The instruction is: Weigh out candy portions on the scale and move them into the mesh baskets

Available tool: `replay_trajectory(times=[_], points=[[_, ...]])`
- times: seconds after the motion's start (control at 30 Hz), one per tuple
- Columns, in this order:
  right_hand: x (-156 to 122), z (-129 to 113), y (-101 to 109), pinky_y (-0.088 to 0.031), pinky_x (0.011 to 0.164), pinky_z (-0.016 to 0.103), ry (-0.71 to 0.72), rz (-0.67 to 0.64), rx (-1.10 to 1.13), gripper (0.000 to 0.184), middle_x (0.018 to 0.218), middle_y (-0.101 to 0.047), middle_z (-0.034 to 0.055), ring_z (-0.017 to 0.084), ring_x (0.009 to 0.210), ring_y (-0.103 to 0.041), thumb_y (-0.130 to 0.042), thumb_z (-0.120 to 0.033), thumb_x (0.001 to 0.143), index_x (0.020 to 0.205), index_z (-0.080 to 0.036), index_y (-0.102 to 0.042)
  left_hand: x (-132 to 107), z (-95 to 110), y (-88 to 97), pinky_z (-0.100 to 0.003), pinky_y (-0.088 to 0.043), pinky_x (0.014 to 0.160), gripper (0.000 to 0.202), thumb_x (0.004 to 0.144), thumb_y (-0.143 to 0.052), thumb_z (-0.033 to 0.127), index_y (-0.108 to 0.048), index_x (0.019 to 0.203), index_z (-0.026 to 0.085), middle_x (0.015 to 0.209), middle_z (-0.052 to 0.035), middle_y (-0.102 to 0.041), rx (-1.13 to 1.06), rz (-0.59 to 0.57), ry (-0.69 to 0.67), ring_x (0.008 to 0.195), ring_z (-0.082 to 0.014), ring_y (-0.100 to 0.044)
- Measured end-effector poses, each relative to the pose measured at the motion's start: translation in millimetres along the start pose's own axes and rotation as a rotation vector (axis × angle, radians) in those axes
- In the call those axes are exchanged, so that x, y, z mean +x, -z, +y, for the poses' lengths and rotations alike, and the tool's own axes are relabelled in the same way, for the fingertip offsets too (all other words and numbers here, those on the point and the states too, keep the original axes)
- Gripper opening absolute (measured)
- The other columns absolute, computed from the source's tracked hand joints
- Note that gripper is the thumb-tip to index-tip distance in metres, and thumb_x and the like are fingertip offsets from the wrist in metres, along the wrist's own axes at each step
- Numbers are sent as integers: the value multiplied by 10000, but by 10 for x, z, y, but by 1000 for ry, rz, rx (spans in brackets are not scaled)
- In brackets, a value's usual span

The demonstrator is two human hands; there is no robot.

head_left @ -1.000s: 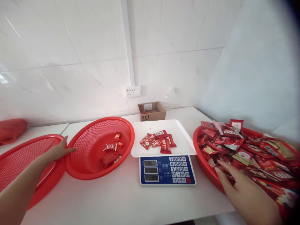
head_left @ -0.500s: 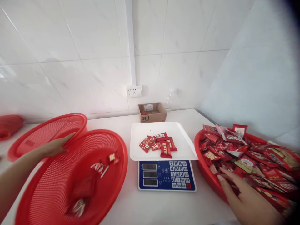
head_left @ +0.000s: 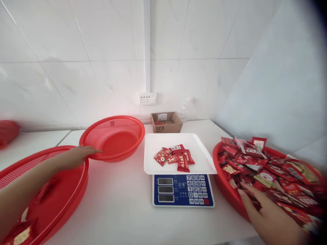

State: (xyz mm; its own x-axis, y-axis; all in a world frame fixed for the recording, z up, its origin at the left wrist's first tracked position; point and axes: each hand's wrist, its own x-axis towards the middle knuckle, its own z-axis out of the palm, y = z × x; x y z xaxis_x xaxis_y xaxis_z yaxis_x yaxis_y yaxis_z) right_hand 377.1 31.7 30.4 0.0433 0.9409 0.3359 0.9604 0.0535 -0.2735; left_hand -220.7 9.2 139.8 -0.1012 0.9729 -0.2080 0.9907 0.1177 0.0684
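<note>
My left hand (head_left: 76,157) reaches across a wide red basket (head_left: 58,194) and grips the near rim of an empty, smaller red mesh basket (head_left: 114,134) that stands left of the scale. Red snack packets (head_left: 19,234) lie in the wide basket's near corner. My right hand (head_left: 265,216) lies open, fingers spread, on a heap of red snack packets (head_left: 268,166) in a third red basket (head_left: 224,192) at the right. Between the baskets a blue digital scale (head_left: 182,190) carries a white tray (head_left: 155,163) with several red packets (head_left: 175,157).
A small open cardboard box (head_left: 166,121) stands against the tiled wall behind the scale, under a wall socket (head_left: 148,98). Something red (head_left: 7,131) lies at the far left of the white counter. A white wall closes in the right side.
The basket with packets has tipped and slid toward me at the left, its packets sliding to the near corner. My left hand has brought an empty basket to the scale's left. The right hand barely moved.
</note>
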Motion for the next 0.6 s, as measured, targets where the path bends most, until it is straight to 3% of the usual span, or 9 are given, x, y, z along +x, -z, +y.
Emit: replay_trajectory(times=[0.13,0.23,0.3,0.4,0.43,0.5,0.6], points=[[15,-104,62,-539,635,395,-72,-22,-53,460,1053,-713,97,282,819,-687,-375,-504,892,1112,-209,-652,164,455,48,-332,-424,978,587,821,-321,105,-485,1348,304,1370,40,-540,-103,71,-139,1238,-208,-499],[27,-216,119,-530,583,381,-119,-9,-94,437,1050,-715,82,278,775,-691,-389,-496,876,1098,-244,-669,317,1048,53,-367,-382,1036,467,909,-356,288,-460,1363,315,1414,16,-500,-131,67,-423,1285,-233,-458],[35,-312,167,-531,603,384,-191,-22,-115,433,1047,-715,75,280,783,-689,-389,-496,868,1101,-264,-671,427,1474,19,-355,-344,1077,509,910,-422,353,-383,1415,301,1468,-7,-435,-144,25,-601,1335,-227,-400],[46,-442,231,-529,669,394,-267,-72,-119,453,1058,-710,87,285,828,-680,-388,-500,863,1113,-241,-664,583,2017,-93,-403,-337,1079,785,862,-527,505,-163,1499,225,1543,-114,-284,-87,-46,-719,1385,-286,-316],[48,-472,243,-526,682,393,-271,-74,-116,455,1050,-712,93,285,834,-678,-389,-494,862,1108,-226,-664,628,2151,-141,-442,-334,1075,855,834,-565,520,-138,1503,202,1543,-152,-266,-67,-45,-731,1393,-321,-289],[46,-504,247,-520,680,388,-258,-53,-113,440,1015,-722,94,281,819,-679,-393,-474,865,1083,-212,-670,700,2335,-237,-479,-390,1017,873,825,-565,526,-123,1502,197,1503,-182,-328,-39,-38,-750,1342,-351,-366],[34,-506,215,-514,652,377,-218,29,-125,404,957,-735,81,272,773,-683,-391,-449,875,1034,-219,-683,757,2419,-347,-454,-438,970,712,875,-490,390,-182,1489,201,1452,-162,-408,-11,-17,-772,1294,-321,-426]])
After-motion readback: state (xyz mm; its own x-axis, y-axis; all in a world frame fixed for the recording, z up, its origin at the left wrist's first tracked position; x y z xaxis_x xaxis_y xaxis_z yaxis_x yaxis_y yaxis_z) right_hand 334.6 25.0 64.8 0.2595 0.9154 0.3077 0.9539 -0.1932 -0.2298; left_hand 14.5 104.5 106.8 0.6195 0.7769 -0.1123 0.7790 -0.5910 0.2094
